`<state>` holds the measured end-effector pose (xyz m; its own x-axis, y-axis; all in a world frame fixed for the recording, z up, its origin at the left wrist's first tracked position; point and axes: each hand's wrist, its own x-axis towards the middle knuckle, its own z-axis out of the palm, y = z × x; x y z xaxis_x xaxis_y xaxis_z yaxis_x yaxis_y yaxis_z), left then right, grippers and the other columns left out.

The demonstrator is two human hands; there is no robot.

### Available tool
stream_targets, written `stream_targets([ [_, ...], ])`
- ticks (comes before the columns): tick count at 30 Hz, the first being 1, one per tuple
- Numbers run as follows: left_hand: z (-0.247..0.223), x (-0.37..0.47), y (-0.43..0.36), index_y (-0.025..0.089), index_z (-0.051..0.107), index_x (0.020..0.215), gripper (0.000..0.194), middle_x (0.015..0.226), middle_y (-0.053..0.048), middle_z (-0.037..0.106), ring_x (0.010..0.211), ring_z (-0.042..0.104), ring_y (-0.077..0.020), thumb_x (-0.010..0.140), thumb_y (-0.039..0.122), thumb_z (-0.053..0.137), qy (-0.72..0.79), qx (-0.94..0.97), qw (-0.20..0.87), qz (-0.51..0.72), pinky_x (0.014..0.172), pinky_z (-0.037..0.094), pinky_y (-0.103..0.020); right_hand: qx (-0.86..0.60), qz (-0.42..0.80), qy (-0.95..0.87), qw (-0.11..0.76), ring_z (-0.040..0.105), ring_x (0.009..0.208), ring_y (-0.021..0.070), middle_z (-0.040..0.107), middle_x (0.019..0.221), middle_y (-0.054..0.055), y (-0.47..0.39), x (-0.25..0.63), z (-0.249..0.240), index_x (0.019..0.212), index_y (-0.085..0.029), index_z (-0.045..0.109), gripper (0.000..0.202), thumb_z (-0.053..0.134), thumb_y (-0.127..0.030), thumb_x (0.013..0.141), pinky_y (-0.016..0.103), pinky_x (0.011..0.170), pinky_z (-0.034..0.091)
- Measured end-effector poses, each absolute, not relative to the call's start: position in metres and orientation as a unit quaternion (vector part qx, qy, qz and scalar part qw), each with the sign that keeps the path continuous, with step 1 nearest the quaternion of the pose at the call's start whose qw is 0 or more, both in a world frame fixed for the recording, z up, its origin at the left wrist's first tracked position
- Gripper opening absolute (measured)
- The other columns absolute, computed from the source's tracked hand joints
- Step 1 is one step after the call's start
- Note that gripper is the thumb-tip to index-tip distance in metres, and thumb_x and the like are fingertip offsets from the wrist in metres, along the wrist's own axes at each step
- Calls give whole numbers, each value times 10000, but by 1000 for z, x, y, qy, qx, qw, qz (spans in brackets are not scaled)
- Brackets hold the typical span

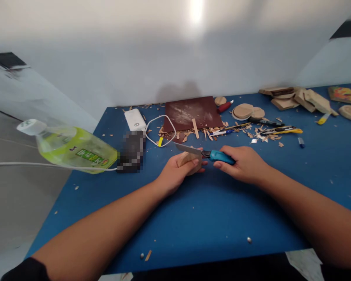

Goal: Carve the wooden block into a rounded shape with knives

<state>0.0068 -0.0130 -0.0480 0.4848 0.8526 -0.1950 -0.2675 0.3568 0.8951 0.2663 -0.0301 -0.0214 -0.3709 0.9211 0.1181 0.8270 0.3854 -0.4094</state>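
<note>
So, what's the left hand (pixel 174 171) holding?

Gripping the wood (pixel 184 158), and the mat (pixel 190 112) is lying at twelve o'clock from that.

And the right hand (pixel 244 164)?

Clutching the knife (pixel 206 154) at the wood's three o'clock, blade (pixel 188 148) pointing toward nine.

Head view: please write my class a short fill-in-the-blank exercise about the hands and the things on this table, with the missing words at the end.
1. The left hand holds a round piece made of ____.
2. The right hand grips the knife by its ____.
3. The bottle has a cap coloured ____.
4. The sheet lies on a table coloured ____.

Missing words: wood; handle; white; blue.
</note>
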Motion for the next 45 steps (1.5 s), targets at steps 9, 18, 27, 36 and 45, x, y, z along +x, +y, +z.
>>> stream_targets([
  [9,-41,10,-17,173,829,1130,416,1490,-109,684,1153,757,-315,814,434,900,381,463,718,353,1012,661,-550,-533,103,-831,119,645,662,223,700,730,25,-31,264,-21,886,-246,572,470,515,-695,1009,293,607,247],
  [18,-41,14,-25,205,730,1374,593,1366,-102,758,1199,741,-326,848,449,851,412,515,664,352,996,671,-516,-529,46,-842,98,660,680,222,732,791,39,-31,263,-25,874,-235,566,602,436,-809,1001,311,590,181],
  [27,-35,15,-20,143,751,1275,484,1163,-122,795,1129,765,-334,890,425,833,409,512,673,343,912,703,-490,-563,-53,-821,80,661,670,231,722,759,66,-32,267,-15,852,-215,618,740,352,-896,962,329,579,129],
  [36,-31,7,-21,157,673,1425,578,1459,-159,707,1185,750,-307,945,462,778,396,558,644,343,1010,657,-488,-731,-104,-670,82,585,583,251,689,690,115,-10,297,-6,819,-227,621,730,303,-863,984,336,577,188],
  [45,-45,8,-16,218,793,1204,376,1314,-91,795,1118,780,-307,957,494,730,441,635,542,329,984,645,-491,-551,37,-827,105,623,650,226,667,683,39,-29,267,-18,776,-240,527,658,399,-857,966,313,599,182],
])
